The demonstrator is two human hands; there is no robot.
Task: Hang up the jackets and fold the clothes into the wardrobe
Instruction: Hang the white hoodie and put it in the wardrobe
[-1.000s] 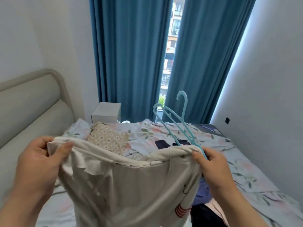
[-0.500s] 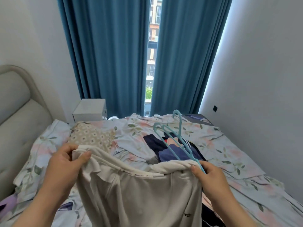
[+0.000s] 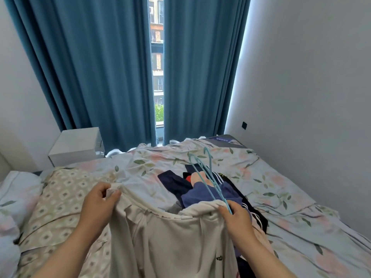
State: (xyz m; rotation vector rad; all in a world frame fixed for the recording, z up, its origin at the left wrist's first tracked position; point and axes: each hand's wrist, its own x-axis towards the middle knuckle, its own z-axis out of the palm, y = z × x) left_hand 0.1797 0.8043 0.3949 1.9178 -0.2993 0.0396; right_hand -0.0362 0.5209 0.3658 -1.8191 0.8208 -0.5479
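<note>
White garment hangs spread above the bed, one top corner pinched by the left hand, the other gripped by the right hand, which also holds 2 light-blue hangers over a dark clothes pile.

I work from a single view, the head camera, worn high and tilted forward and down across the bed. It faces the blue curtains at twelve o'clock, with the white nightstand at ten o'clock and a grey wall running from one to four. Nearest the lens, the left hand at seven o'clock and the right hand at five grip a white garment. The wide angle bends the room's edges inward.
</note>
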